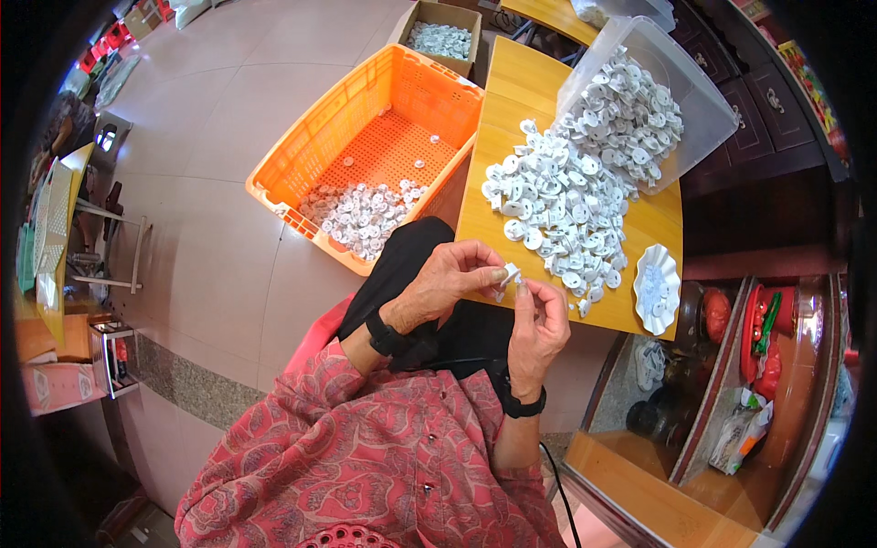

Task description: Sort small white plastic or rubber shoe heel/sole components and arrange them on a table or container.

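Note:
Over the near edge of the wooden table (512, 87), my left hand (448, 281) pinches a small white plastic part (511, 272) between thumb and fingertips. My right hand (537, 324) is closed in a pinch right beside that part. Whatever its fingertips grip, if anything, is too small to make out. A heap of similar white round plastic parts (557, 196) spreads across the table, just beyond my hands. It spills from a clear plastic bin (703, 119) tipped on its side. To the right, a white scalloped dish (673, 274) holds small pale translucent pieces.
An orange plastic crate (311, 137) stands left of the table, with many white parts at its near end. Behind it is a cardboard box (470, 23) of more parts. Open shelves (703, 429) with bags and jars lie at the lower right. Dark drawers (776, 110) stand beyond the bin.

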Demonstrator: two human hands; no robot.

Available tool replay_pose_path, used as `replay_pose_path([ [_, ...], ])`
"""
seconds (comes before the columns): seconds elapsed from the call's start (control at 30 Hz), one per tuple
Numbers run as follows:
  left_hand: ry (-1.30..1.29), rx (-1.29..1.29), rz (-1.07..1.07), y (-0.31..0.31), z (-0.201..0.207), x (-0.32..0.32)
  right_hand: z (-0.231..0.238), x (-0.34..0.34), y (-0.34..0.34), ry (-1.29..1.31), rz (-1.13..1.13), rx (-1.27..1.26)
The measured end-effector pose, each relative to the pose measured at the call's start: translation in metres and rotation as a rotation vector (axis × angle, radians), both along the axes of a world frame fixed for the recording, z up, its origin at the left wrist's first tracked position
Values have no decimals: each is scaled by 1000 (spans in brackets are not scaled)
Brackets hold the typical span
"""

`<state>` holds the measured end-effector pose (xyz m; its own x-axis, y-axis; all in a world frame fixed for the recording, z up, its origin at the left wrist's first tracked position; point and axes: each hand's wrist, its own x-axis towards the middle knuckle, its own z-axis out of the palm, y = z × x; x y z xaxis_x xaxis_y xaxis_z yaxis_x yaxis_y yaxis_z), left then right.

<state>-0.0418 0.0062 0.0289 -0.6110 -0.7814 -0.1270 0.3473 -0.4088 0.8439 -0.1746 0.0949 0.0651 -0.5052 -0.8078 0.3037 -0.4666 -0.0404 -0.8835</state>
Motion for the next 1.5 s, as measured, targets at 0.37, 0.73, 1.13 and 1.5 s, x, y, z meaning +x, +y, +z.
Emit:
replay_pose_path([
  [0.37, 146, 103, -53, 5, -5, 1, 8, 5, -2, 200, -3, 26],
  [0.73, 123, 93, -65, 5, -7, 2, 10, 6, -1, 145, -24, 71],
  [1.13, 398, 394, -129, 6, -7, 4, 13, 14, 2, -389, 0, -5],
  [1.5, 452, 368, -136, 8, -13, 3, 8, 10, 1, 103, -19, 13],
])
